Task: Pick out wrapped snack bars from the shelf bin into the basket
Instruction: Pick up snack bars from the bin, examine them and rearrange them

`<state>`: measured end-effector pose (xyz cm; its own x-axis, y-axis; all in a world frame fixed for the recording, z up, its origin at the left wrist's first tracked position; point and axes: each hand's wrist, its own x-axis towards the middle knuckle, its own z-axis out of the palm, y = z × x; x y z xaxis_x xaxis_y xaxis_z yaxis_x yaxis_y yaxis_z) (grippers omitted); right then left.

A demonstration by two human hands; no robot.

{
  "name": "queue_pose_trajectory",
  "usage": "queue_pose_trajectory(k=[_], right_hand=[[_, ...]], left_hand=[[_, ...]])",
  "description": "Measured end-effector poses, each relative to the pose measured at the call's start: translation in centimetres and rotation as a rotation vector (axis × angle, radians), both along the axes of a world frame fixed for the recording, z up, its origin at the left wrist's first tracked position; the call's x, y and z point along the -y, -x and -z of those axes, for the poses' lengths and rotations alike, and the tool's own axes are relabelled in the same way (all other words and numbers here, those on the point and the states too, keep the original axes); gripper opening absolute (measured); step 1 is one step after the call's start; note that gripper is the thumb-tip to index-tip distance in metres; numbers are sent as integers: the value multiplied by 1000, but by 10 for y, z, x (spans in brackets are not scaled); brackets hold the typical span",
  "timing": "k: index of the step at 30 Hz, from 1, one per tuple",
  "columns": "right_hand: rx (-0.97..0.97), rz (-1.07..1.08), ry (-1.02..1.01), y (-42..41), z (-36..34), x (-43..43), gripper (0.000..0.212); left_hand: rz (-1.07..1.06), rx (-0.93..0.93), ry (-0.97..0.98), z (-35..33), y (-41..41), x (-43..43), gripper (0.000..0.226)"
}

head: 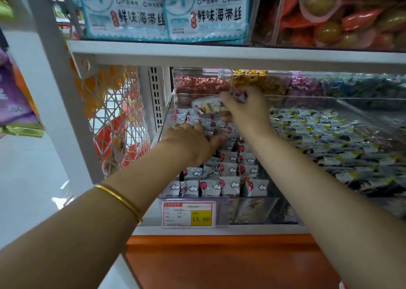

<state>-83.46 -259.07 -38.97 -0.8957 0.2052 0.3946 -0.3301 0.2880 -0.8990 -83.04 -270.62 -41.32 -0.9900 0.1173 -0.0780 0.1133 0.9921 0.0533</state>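
Pick step: right hand (pixel 243 110) clamps snack bar (pixel 207 106) above shelf bin (pixel 263 209), left hand (pixel 193 142) digs among bars, grip unclear; next likely needs carry to unseen basket.

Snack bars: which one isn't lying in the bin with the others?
The bar with yellow on its wrapper, gripped in the right hand above the bin. The others lie in rows inside it.
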Motion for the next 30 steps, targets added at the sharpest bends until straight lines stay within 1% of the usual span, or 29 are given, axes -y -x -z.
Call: queue_pose_trajectory(k=[3, 4, 7, 9, 11, 13, 14, 16, 19, 21, 22, 23, 25, 28, 30], right_hand=[[-15, -87, -226, 23, -4, 20, 16], [-13, -108, -314, 29, -4, 27, 16], [1, -155, -559, 49, -3, 45, 32], [24, -191, -710, 59, -1, 52, 36], [46, -230, -827, 67, 4, 57, 31], [37, -258, -860, 70, 10, 58, 25], [31, -264, -859, 71, 13, 58, 22], [34, -284, -864, 69, 18, 56, 21], [73, -329, -924, 70, 27, 53, 22], [99, -287, -1022, 70, 31, 55, 34], [109, -274, -1041, 69, 31, 57, 38], [126, -276, -1037, 70, 29, 58, 38], [133, -290, -986, 72, 24, 59, 31], [36, -224, -850, 80, 17, 57, 25], [-24, -147, -829, 86, 17, 57, 25]], left_hand=[[21, -17, 46, -4, -12, 6, 82], [35, -15, 67, -6, -16, 6, 81], [64, -4, 119, -10, -27, 4, 79], [82, -22, 151, -13, -35, 5, 75], [119, -109, 262, -16, -43, 9, 67], [132, -230, 336, -15, -49, 17, 59], [114, -283, 320, -13, -52, 23, 57], [44, -349, 194, -7, -56, 35, 59], [-45, -322, -24, 1, -60, 50, 64], [-65, -308, -123, 7, -62, 55, 64], [-68, -312, -173, 9, -63, 56, 64], [-65, -314, -228, 11, -64, 57, 63], [-52, -307, -325, 13, -65, 56, 63], [-29, -310, -387, 15, -63, 57, 63], [-19, -320, -411, 16, -62, 58, 63]])
